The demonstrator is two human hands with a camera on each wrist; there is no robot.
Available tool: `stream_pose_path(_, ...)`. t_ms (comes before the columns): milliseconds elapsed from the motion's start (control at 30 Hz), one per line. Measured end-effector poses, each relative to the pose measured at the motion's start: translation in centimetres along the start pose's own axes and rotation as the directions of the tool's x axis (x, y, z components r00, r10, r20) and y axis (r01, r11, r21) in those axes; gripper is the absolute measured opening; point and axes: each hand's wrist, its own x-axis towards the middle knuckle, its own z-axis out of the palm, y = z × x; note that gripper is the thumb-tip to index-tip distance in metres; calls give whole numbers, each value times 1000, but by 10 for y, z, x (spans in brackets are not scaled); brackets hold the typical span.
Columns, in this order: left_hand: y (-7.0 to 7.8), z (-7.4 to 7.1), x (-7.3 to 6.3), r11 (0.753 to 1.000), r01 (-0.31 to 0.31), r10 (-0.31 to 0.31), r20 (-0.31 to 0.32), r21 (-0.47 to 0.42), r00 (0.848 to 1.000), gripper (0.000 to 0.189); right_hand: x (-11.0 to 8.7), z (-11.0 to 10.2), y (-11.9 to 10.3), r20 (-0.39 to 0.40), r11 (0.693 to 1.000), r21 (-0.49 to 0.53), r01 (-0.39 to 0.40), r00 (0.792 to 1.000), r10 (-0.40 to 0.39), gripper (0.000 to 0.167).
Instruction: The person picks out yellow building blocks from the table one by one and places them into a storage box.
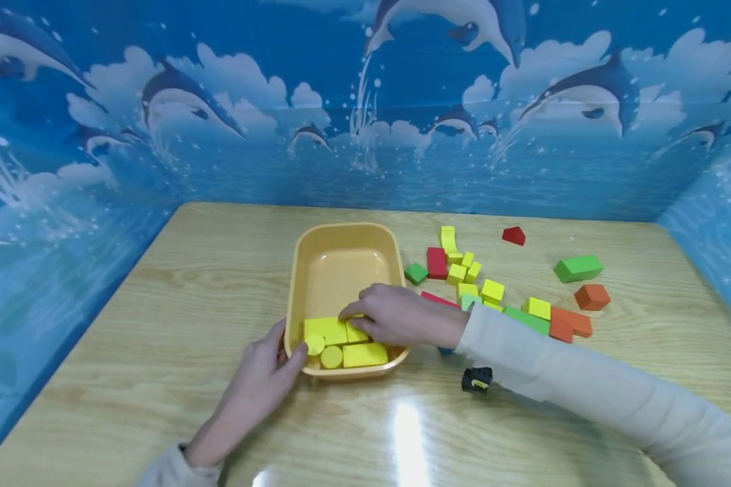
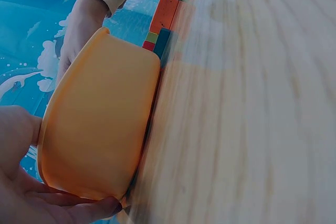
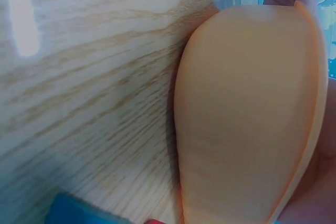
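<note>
An orange-yellow plastic tub (image 1: 341, 260) stands in the middle of the wooden table (image 1: 158, 352). Several yellow blocks (image 1: 365, 354) lie packed at its near end. My left hand (image 1: 289, 352) grips the tub's near left corner, thumb over the rim; the left wrist view shows my fingers (image 2: 79, 211) curled under the tub's wall (image 2: 100, 124). Reaching in from the right, my right hand (image 1: 356, 318) curls its fingertips on a yellow block (image 1: 355, 333) inside. In the right wrist view only the tub's outer wall (image 3: 247, 119) shows.
Loose foam blocks lie right of the tub: a red block (image 1: 436, 262), a small green one (image 1: 415, 273), several yellow ones (image 1: 492, 290), a large green block (image 1: 579, 268), orange blocks (image 1: 592, 296). A small black object (image 1: 477, 379) sits under my right forearm. Blue dolphin-print walls enclose the table.
</note>
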Motion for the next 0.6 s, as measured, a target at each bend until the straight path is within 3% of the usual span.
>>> stream_pose_path(433,1,0,0,1000,4,-4,9,-8,1000,53,-1,4,2,-41,999,-53,2,999,-4,26)
stream_pose_path(600,1,0,0,1000,13,-12,12,-10,1000,53,-5,0,6,-91,999,1,35,995,-35,28)
